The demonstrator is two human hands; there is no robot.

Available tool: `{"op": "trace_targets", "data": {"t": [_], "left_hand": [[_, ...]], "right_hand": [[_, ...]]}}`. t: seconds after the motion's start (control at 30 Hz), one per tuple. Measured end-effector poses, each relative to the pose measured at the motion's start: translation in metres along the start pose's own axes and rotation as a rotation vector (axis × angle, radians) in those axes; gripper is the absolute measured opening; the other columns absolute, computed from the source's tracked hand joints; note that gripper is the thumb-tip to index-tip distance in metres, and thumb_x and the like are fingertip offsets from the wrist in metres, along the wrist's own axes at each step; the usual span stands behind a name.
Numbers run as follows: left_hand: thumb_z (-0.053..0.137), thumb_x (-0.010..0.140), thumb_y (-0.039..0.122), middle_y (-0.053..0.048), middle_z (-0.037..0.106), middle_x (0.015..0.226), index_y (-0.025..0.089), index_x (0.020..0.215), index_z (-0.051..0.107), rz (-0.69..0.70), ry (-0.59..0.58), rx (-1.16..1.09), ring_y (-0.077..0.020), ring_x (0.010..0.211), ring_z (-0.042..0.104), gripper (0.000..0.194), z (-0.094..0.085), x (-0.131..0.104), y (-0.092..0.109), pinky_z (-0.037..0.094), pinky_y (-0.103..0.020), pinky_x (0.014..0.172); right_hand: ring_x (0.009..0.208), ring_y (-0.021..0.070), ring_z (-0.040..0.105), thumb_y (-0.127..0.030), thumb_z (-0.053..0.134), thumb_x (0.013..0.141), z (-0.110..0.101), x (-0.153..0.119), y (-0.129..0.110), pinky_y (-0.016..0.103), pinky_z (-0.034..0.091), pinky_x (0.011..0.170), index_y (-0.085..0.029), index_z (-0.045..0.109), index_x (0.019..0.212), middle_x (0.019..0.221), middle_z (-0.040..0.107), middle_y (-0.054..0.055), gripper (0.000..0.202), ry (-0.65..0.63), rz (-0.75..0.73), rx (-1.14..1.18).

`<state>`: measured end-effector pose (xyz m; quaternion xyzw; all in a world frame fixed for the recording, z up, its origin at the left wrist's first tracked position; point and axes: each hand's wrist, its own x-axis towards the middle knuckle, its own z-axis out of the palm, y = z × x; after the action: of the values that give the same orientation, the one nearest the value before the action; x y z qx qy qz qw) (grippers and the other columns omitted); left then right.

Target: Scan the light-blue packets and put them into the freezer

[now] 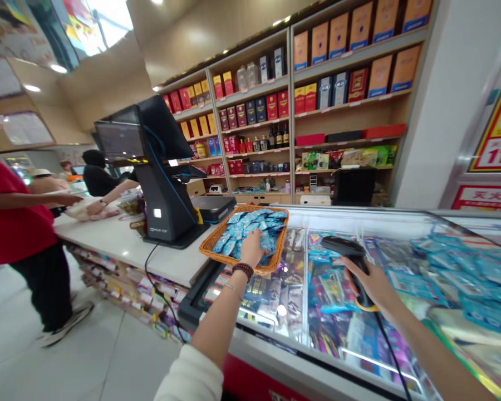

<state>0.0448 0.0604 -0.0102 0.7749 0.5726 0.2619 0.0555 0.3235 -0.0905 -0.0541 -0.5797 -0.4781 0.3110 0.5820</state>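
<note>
My left hand (251, 249) reaches into an orange-brown wicker basket (206, 243) heaped with small blue packets (236, 226). Its fingertips are down among the packets, and the back of the hand hides whether they grip one. A dark beaded bracelet circles that wrist. My right hand (369, 278) is closed around the grip of a black handheld barcode scanner (344, 245), held above the glass-topped freezer (271, 328). The scanner's head points left, toward the basket, and its black cable (390, 351) hangs down from the grip.
Left of the basket, a checkout terminal (161, 178) stands on a white counter (125, 253), its cable hanging over the front. Larger blue packages (480, 273) lie at right. A person in a red shirt (16, 211) stands at left. Shelves (254, 125) of boxes and bottles line the back wall.
</note>
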Motion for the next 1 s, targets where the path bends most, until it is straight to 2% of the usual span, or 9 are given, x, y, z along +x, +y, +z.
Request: {"op": "trace_targets", "data": {"t": [0.13, 0.23, 0.33, 0.47, 0.57, 0.67, 0.87, 1.0], "left_hand": [[0.079, 0.076, 0.011, -0.01, 0.073, 0.109, 0.02, 0.135, 0.056, 0.03, 0.167, -0.289, -0.0257, 0.097, 0.071, 0.064, 0.0, -0.003, 0.019, 0.052, -0.034, 0.088], [0.079, 0.077, 0.015, -0.005, 0.073, 0.098, 0.022, 0.142, 0.051, 0.047, 0.264, -0.588, -0.0187, 0.076, 0.068, 0.071, 0.01, -0.01, 0.045, 0.053, -0.03, 0.077], [0.082, 0.073, 0.021, -0.002, 0.072, 0.094, 0.024, 0.14, 0.05, 0.066, 0.231, -0.881, -0.0158, 0.069, 0.066, 0.074, 0.035, -0.018, 0.074, 0.053, -0.028, 0.073], [0.086, 0.064, 0.017, -0.005, 0.072, 0.105, 0.023, 0.119, 0.057, 0.055, 0.168, -1.009, -0.0205, 0.089, 0.07, 0.062, 0.08, -0.023, 0.095, 0.053, -0.033, 0.086], [0.088, 0.059, 0.014, -0.002, 0.07, 0.095, 0.023, 0.108, 0.054, -0.013, 0.116, -0.99, -0.0212, 0.086, 0.069, 0.06, 0.107, -0.023, 0.095, 0.053, -0.035, 0.085], [0.089, 0.059, 0.013, 0.003, 0.066, 0.083, 0.024, 0.104, 0.049, -0.032, 0.079, -1.02, -0.0191, 0.077, 0.068, 0.061, 0.122, -0.022, 0.09, 0.054, -0.034, 0.079], [0.087, 0.062, 0.01, -0.001, 0.072, 0.092, 0.026, 0.109, 0.046, -0.059, 0.048, -1.195, -0.0186, 0.076, 0.072, 0.063, 0.124, -0.023, 0.084, 0.056, -0.031, 0.071], [0.088, 0.061, 0.012, -0.001, 0.072, 0.084, 0.024, 0.106, 0.05, -0.125, 0.036, -1.289, -0.0209, 0.077, 0.073, 0.06, 0.124, -0.021, 0.082, 0.057, -0.032, 0.073]], "right_hand": [[0.033, 0.0122, 0.046, -0.07, 0.077, 0.072, -0.006, -0.004, -0.002, 0.027, 0.04, 0.038, -0.024, 0.055, 0.058, 0.04, 0.053, -0.003, 0.052, -0.002, 0.004, 0.043], [0.034, 0.0119, 0.046, -0.07, 0.077, 0.073, -0.008, -0.004, 0.0, 0.027, 0.039, 0.038, -0.024, 0.055, 0.06, 0.043, 0.053, -0.004, 0.052, 0.017, 0.009, 0.126], [0.035, 0.0116, 0.045, -0.072, 0.077, 0.072, -0.008, -0.003, 0.005, 0.028, 0.037, 0.037, -0.024, 0.058, 0.067, 0.049, 0.053, -0.005, 0.052, 0.044, 0.005, 0.197], [0.036, 0.0124, 0.045, -0.074, 0.074, 0.073, -0.011, -0.003, 0.006, 0.029, 0.036, 0.038, -0.023, 0.061, 0.077, 0.053, 0.054, -0.005, 0.052, 0.06, -0.015, 0.157], [0.036, 0.013, 0.045, -0.071, 0.071, 0.078, -0.013, -0.005, 0.005, 0.03, 0.038, 0.041, -0.025, 0.057, 0.069, 0.046, 0.053, -0.004, 0.049, 0.031, -0.026, 0.051], [0.035, 0.0133, 0.046, -0.066, 0.066, 0.084, -0.013, -0.007, 0.008, 0.03, 0.04, 0.044, -0.025, 0.054, 0.063, 0.04, 0.052, -0.004, 0.047, 0.011, -0.047, -0.086], [0.036, 0.0162, 0.05, -0.066, 0.061, 0.088, -0.008, -0.009, 0.016, 0.031, 0.043, 0.048, -0.026, 0.057, 0.066, 0.039, 0.055, -0.003, 0.046, -0.014, -0.056, -0.247], [0.036, 0.0169, 0.052, -0.069, 0.059, 0.086, -0.007, -0.01, 0.016, 0.032, 0.042, 0.048, -0.026, 0.056, 0.066, 0.041, 0.058, -0.002, 0.048, -0.07, -0.03, -0.301]]}}
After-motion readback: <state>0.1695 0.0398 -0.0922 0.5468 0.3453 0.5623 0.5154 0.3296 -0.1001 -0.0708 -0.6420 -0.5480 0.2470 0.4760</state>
